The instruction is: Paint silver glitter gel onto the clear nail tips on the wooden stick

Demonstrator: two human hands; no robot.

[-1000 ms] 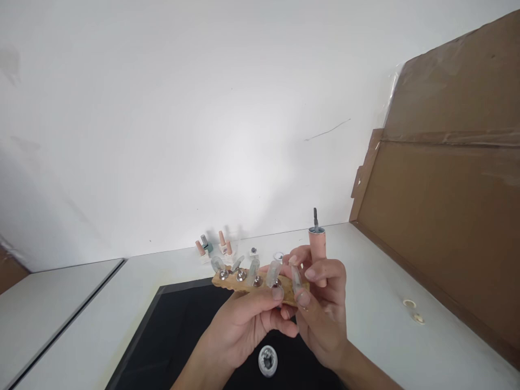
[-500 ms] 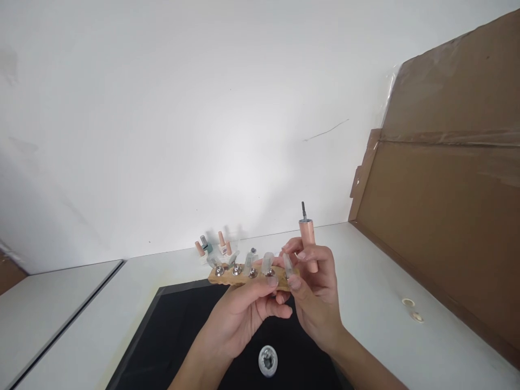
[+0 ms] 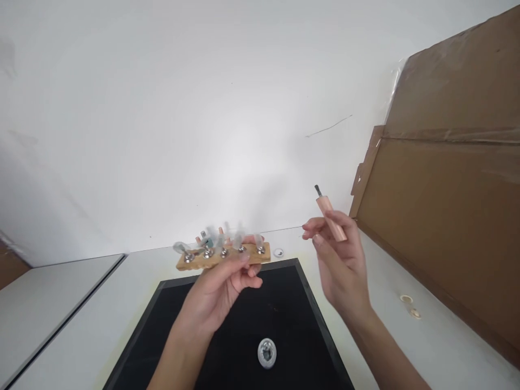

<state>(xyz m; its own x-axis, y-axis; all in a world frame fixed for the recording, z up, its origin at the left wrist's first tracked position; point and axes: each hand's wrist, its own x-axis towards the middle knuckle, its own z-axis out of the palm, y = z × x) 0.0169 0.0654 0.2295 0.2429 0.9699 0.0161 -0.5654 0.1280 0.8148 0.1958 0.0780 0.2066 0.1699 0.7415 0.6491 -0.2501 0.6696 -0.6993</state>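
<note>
My left hand (image 3: 221, 290) grips a light wooden strip (image 3: 223, 259) from below, holding it level above a black mat (image 3: 227, 336). Several clear false nail tips (image 3: 211, 241) stand on metal studs along the strip, blurred by motion. My right hand (image 3: 339, 260) is off to the right, apart from the strip, pinching a peach-coloured nail polish brush cap (image 3: 331, 214) with its dark brush end pointing up and left.
Small nail polish bottles (image 3: 207, 239) stand at the back of the white table (image 3: 390, 325), partly hidden by the strip. A round silvery pot (image 3: 267, 352) sits on the mat. Two small white rings (image 3: 409, 305) lie at right. Brown cardboard (image 3: 447, 206) leans along the right side.
My hands have separated: the left carried the strip of nail tips to the left, and the right moved up and right with the brush cap, now tilted.
</note>
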